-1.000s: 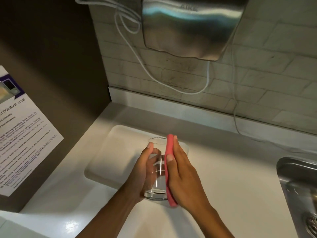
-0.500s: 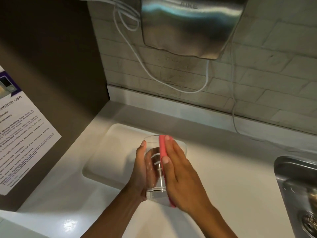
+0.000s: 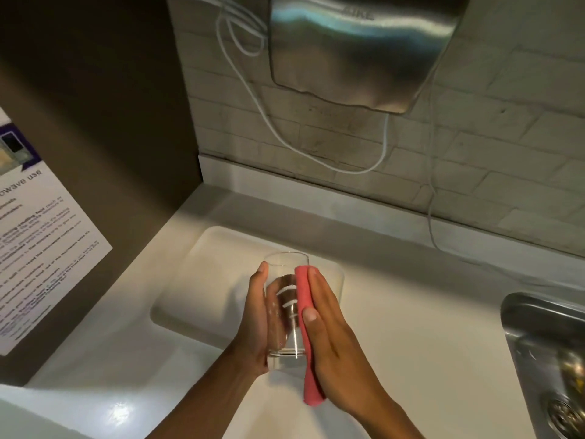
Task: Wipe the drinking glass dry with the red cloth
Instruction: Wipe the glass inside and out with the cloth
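Observation:
A clear drinking glass [image 3: 282, 299] is held upright above the white counter, over the near edge of a shallow recessed tray. My left hand [image 3: 256, 324] wraps its left side, thumb up near the rim. My right hand [image 3: 332, 340] lies flat against the glass's right side, pressing a folded red cloth [image 3: 308, 340] between palm and glass. The cloth runs from just below the rim down past the base, its lower end hanging free.
The recessed white tray [image 3: 209, 280] sits in the counter [image 3: 411, 327]. A steel sink [image 3: 547, 353] with a drain is at the right edge. A steel hand dryer [image 3: 361, 52] with white cables hangs on the tiled wall. A printed notice [image 3: 34, 255] is on the brown panel at left.
Both hands and the glass have drifted slightly left and toward me. My right hand has slid the cloth down along the glass's side, so more cloth hangs below the base.

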A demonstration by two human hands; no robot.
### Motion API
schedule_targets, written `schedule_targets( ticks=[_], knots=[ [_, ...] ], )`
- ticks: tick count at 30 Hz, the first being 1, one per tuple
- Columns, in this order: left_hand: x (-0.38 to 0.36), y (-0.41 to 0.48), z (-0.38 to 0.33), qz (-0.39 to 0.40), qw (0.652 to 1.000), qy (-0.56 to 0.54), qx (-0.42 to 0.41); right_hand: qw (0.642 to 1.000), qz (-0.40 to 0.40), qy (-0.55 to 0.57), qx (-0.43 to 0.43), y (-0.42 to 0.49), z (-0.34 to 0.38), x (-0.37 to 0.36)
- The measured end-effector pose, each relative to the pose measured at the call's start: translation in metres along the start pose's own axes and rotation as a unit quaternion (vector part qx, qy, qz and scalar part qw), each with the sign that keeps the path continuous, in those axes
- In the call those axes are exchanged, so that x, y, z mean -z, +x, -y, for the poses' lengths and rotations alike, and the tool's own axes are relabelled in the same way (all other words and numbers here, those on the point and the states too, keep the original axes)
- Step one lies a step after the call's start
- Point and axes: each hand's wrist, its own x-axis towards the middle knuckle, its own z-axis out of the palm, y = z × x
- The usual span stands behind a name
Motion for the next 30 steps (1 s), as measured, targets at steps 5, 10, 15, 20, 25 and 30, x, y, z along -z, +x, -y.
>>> schedule_targets(
  ticks=[5,10,15,20,25,30],
  knots=[
    [-0.004,-0.006,0.012,-0.021,1.0,-0.011,0.018,0.997,-0.033,0.06,-0.027,0.017,0.012,0.011],
    [-0.001,0.002,-0.005,-0.047,0.999,-0.017,-0.007,0.998,-0.003,-0.064,0.029,0.0,0.008,0.0],
    [-0.003,0.002,0.001,-0.041,0.999,-0.012,0.007,0.999,-0.038,-0.037,0.014,0.024,0.019,0.013],
    [0.007,0.007,-0.006,-0.039,0.998,-0.044,0.005,0.994,0.004,-0.095,0.048,0.007,0.002,-0.002],
    [0.002,0.004,0.005,-0.056,0.997,-0.051,0.021,0.999,-0.016,-0.046,0.009,0.029,0.008,0.009],
    [0.011,0.009,-0.001,-0.04,0.997,-0.061,0.015,0.991,0.007,-0.115,0.071,0.011,-0.001,-0.002]
  ],
)
